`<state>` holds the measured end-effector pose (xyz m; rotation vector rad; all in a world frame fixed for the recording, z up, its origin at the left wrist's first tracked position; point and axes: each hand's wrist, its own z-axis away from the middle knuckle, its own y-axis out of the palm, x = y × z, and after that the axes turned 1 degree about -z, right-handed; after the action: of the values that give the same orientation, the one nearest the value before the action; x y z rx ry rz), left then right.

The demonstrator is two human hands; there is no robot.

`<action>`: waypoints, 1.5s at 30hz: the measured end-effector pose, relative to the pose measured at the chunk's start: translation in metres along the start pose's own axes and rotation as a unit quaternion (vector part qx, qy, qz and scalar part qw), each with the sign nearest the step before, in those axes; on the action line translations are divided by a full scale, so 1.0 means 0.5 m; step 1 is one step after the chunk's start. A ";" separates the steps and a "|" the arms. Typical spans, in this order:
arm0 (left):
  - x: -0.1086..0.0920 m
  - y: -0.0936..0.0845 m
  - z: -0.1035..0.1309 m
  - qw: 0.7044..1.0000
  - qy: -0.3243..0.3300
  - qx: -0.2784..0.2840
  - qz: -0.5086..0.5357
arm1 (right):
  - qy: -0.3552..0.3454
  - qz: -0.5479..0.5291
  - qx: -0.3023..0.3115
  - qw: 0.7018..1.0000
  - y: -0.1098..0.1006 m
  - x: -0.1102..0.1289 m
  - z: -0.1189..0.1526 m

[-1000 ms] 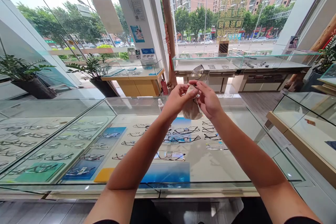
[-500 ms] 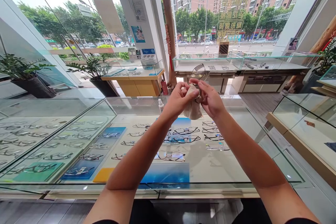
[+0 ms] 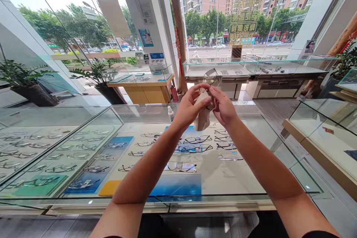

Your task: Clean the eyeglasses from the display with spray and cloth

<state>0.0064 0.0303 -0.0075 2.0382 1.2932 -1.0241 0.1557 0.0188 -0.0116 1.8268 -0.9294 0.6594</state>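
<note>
A pair of thin-framed glasses is held up above the glass display counter, one lens pointing upward. My left hand is closed round a pale beige cloth, pinching it against the lower part of the glasses. The cloth hangs down below the fingers. On the other side, my right hand pinches the frame between thumb and fingers, close to the left fingertips. The lower lens is mostly hidden by the cloth and hands.
Beneath my forearms, the glass counter holds rows of glasses. A small white spray bottle stands just beyond my left wrist. Further off are more display cases, potted plants and a wooden post.
The left fingers have shifted over the lens, and the cloth hangs slightly lower and further left. My right hand has barely moved.
</note>
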 end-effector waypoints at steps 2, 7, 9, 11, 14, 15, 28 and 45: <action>0.005 -0.002 -0.001 0.999 -0.026 -0.006 0.028 | 0.004 -0.007 0.005 1.000 0.000 0.000 0.000; 0.012 -0.007 -0.005 0.998 -0.033 -0.018 0.047 | -0.002 0.000 0.000 1.000 -0.001 -0.001 -0.001; 0.012 -0.008 -0.006 0.998 -0.047 -0.011 0.042 | -0.002 0.006 0.002 1.000 -0.002 -0.003 -0.002; 0.012 -0.009 -0.005 0.997 -0.063 -0.009 0.033 | -0.004 0.005 0.007 1.000 -0.004 -0.005 -0.003; 0.012 -0.010 -0.004 0.998 -0.046 -0.041 0.020 | -0.003 -0.002 0.006 1.000 -0.006 -0.006 -0.005; 0.013 -0.010 -0.004 0.998 -0.040 -0.050 0.018 | -0.002 -0.002 0.002 1.000 -0.006 -0.007 -0.005; 0.004 -0.006 -0.003 0.997 -0.047 -0.042 0.055 | -0.015 -0.006 0.014 1.000 0.003 0.001 0.000; -0.004 -0.028 -0.008 0.983 -0.141 0.101 0.057 | 0.011 0.012 0.037 0.999 0.000 0.014 0.007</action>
<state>-0.0055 0.0381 -0.0040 1.9941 0.9498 -1.3803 0.1596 0.0136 -0.0077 1.8726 -0.9244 0.7366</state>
